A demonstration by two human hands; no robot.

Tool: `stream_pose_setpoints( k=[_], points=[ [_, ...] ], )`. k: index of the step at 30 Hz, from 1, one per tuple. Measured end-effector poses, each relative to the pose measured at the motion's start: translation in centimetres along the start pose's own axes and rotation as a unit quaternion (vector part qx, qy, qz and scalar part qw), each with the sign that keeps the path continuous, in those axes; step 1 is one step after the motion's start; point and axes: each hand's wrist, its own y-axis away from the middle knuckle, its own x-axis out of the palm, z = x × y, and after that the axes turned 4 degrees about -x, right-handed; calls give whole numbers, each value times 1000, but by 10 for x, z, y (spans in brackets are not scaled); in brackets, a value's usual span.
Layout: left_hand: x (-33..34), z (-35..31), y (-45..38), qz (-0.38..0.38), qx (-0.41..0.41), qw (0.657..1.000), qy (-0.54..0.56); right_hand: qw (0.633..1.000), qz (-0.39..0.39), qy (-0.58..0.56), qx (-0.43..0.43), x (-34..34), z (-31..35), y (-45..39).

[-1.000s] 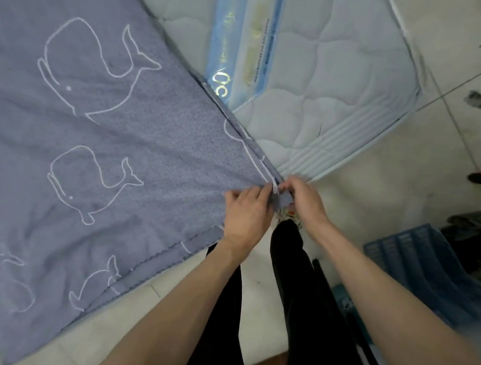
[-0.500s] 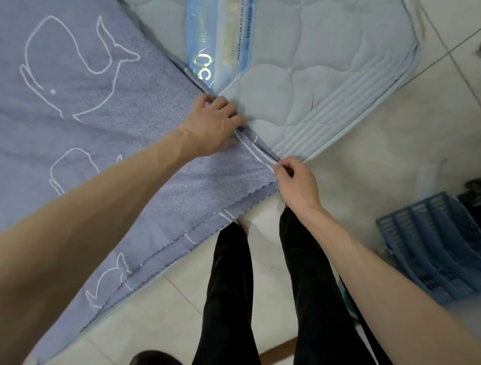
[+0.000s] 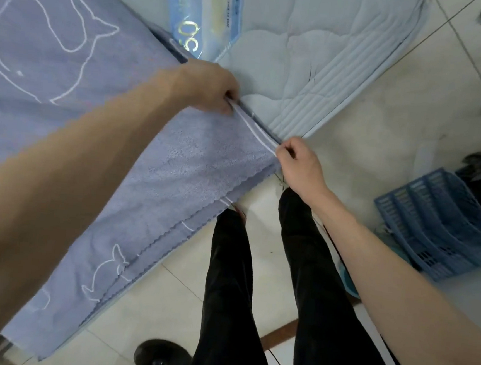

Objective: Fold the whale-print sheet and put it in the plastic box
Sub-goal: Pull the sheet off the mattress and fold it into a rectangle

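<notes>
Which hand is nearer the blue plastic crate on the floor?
Right. The right hand pinches the whale-print sheet's corner at the mattress corner, on the crate's side; the left hand grips the sheet's edge farther away.

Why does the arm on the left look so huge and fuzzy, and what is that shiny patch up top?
Head view: the wide-angle lens swells the near forearm, its edge blurred; the left hand and right hand gripping the whale-print sheet look sharp. The shine is glare on the mattress label.
</notes>
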Motion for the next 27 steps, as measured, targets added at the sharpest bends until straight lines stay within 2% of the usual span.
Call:
stream_pose_setpoints(
  k=[2,4,5,7,8,9,12,15,21,24,27],
  points=[
    [15,-15,-6,-53,-31,998,-17,1000,-7,8,2,1,0,-8],
    [36,-28,-1,-160,-43,986,-3,1000,-9,15,-7,-1,-2,-10],
    [51,-38,6,-237,-65,969,6,1000,-5,19,-11,-3,-4,-9],
    [87,-66,30,-387,-120,912,66,1000,15,23,-11,-5,-6,-4],
    [109,-83,43,-423,-134,891,99,999,30,26,-10,-7,-7,-2],
    [131,-100,52,-426,-143,885,118,999,43,32,-11,-8,-7,-1],
    [179,-137,61,-372,-200,894,150,998,57,30,-11,-11,-6,0],
    [188,-153,44,-408,-254,861,168,998,35,-60,6,-14,-1,3],
    [192,-151,33,-448,-302,827,159,993,38,-105,41,-14,3,3],
    [203,-143,49,-441,-339,813,172,995,44,-82,45,-16,-1,-4],
    [225,-135,73,-431,-313,833,151,999,49,19,3,-17,-5,-14]
  ],
)
